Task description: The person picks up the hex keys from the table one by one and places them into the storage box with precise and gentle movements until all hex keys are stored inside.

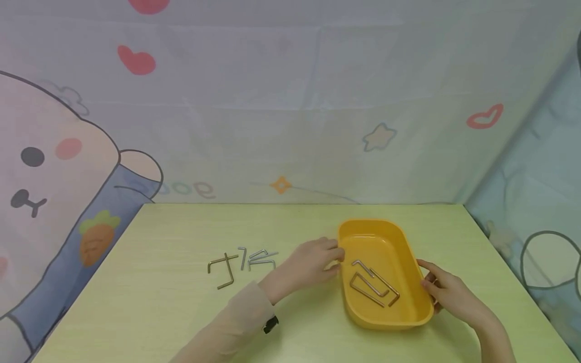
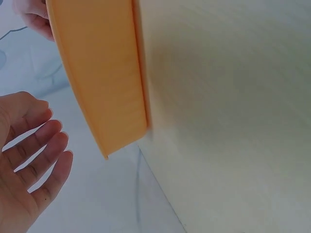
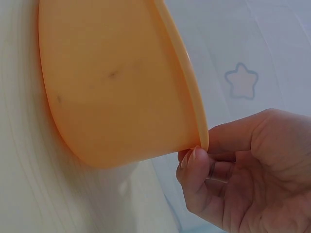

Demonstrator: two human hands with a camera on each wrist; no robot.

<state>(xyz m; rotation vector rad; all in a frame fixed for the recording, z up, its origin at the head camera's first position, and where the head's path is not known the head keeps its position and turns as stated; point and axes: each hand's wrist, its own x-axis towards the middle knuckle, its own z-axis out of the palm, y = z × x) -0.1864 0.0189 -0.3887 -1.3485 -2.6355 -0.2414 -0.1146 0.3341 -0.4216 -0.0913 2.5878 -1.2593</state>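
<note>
Right hand [image 1: 447, 292] fingers [image 3: 194, 167] pinch the tray [image 1: 410, 252] rim. Left hand [image 1: 313, 262] fingers, relaxed and spread, sit at its opposite edge. Keys [image 1: 245, 259] lie left on the tabletop [image 1: 159, 302].

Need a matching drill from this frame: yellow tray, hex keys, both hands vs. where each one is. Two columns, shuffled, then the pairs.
Things:
1. yellow tray
2. loose hex keys
3. left hand
4. right hand

Places:
A. at the tray's right rim, thumb on its edge
B. on the table, left of the left hand
C. between the two hands, with hex keys inside
D. at the tray's left rim, fingers straight

Pairs: 1-C, 2-B, 3-D, 4-A
</note>
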